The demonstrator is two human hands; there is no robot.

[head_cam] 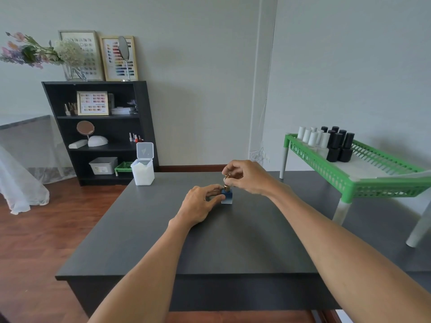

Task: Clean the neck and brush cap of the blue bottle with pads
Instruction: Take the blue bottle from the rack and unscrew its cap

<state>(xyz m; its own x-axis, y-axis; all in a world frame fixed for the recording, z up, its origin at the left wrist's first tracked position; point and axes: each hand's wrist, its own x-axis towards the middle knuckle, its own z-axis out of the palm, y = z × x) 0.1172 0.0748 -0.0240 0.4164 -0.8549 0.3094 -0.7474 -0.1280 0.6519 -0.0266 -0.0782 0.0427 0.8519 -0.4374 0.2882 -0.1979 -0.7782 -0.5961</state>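
1. Early stage, by the look of it: the bottle (227,196) stands mid-table (144,229), its cap (226,180) on; no pad is out of the open box (142,170).
2. The left hand (200,205) grips the bottle's base, forearm stretched forward.
3. The right hand (242,177) pinches the cap from above, wrist arched, likely unscrewing.

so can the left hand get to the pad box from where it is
Probably yes. The left hand grips the blue bottle, but bare table lies between it and the open pad box.
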